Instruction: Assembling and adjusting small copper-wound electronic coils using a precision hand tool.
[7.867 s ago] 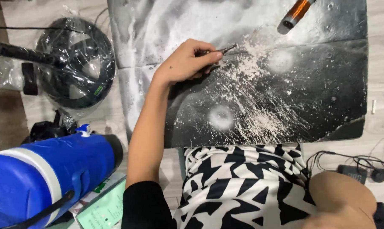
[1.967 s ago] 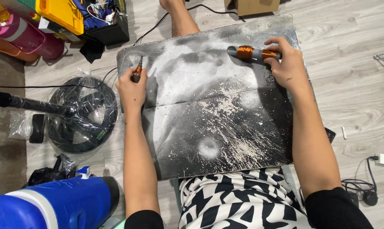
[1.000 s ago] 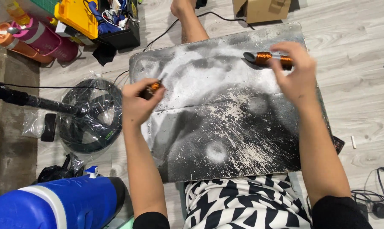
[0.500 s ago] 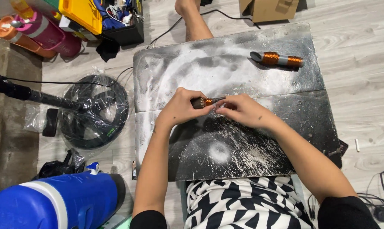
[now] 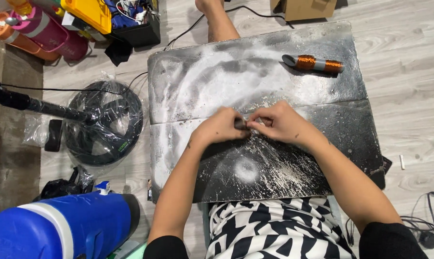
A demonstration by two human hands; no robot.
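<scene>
Dark small piece (image 5: 240,124) pinched between both hands (image 5: 248,125) over board (image 5: 188,81).

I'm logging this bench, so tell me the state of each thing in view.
left hand: pinching a small dark part
right hand: pinching the same part
copper wire spool: lying on its side, untouched
board: flat, dusted white
black coil: on floor, bagged in plastic

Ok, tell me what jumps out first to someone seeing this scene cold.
Dead centre, the left hand and right hand meet over a small dark piece above a black board smeared with white dust. Farther back on the board lies a copper wire coil, and a big blue jug fills the lower left corner.
</scene>
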